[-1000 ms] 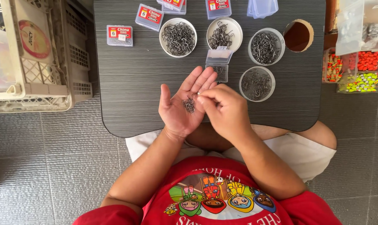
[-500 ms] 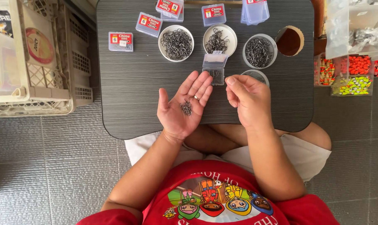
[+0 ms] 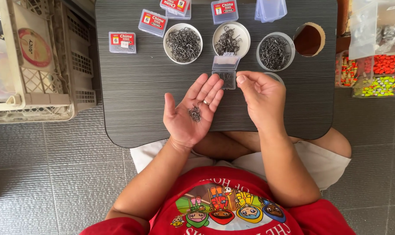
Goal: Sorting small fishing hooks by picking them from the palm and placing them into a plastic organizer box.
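Note:
My left hand (image 3: 189,115) lies palm up over the dark table (image 3: 136,100), fingers spread, with a small heap of fish hooks (image 3: 194,114) resting in the palm. My right hand (image 3: 262,99) hovers just right of it. Its thumb and forefinger are pinched together beside a small clear plastic box (image 3: 225,69) with its lid open. The pinch looks closed on a single hook, too small to make out. Behind the box stand three round bowls of hooks (image 3: 183,43) (image 3: 231,40) (image 3: 274,52). A fourth bowl (image 3: 276,77) is mostly hidden by my right hand.
Small red-labelled hook boxes (image 3: 122,42) (image 3: 152,22) and clear lids (image 3: 270,8) lie along the table's far edge, next to a brown round cup (image 3: 309,39). A white plastic crate (image 3: 36,69) stands on the left. Bags of coloured floats (image 3: 376,74) are on the right.
My right hand has left the heap in my left palm and moved up and right, its fingers still pinched, to the small clear box. My left hand has stayed put.

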